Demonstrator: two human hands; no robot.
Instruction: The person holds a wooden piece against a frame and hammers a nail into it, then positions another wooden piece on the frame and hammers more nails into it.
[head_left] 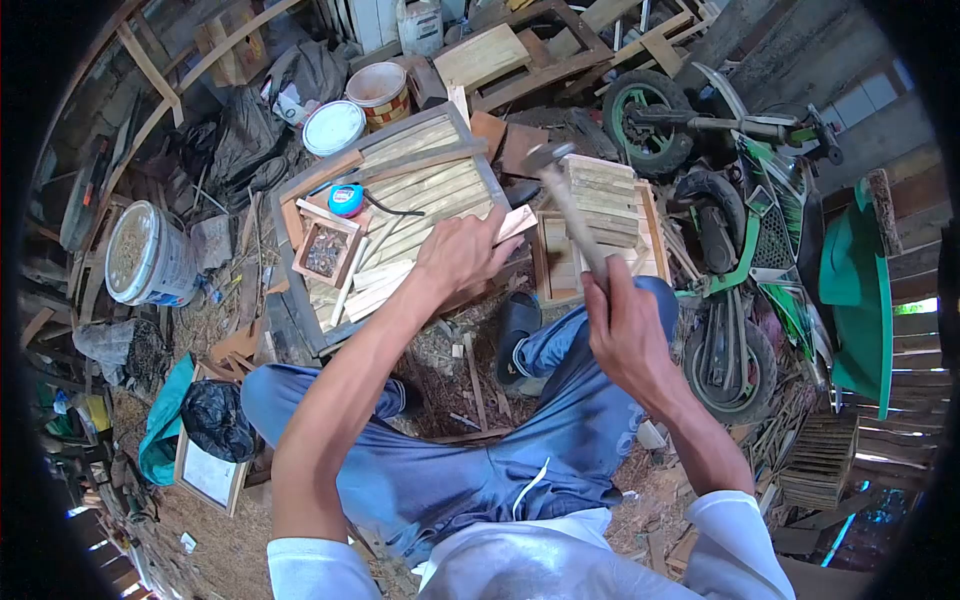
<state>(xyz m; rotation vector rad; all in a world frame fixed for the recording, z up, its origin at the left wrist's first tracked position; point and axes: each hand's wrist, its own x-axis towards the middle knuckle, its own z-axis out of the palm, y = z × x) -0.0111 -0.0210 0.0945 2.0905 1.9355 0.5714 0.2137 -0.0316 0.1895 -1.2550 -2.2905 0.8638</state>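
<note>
My right hand (625, 325) is wrapped round the wooden handle of a hammer (575, 215), its head raised beside the stacked slats. Near the right edge of a slatted wooden panel (410, 190), my left hand (463, 252) grips a short wood piece (514, 224) that sticks out past the fingers. On the panel are a blue tape measure (346, 200), a small wooden box of nails (325, 249) and loose strips. A wooden frame (543, 262) with slats (604, 205) on it stands to the right.
Two buckets (377, 86) (150, 255) stand at the back and left. A green motorbike (750, 220) lies at the right beside a green plastic chair (860, 290). Wood scraps (475, 380) litter the ground between my legs. A black bag (218, 418) is at lower left.
</note>
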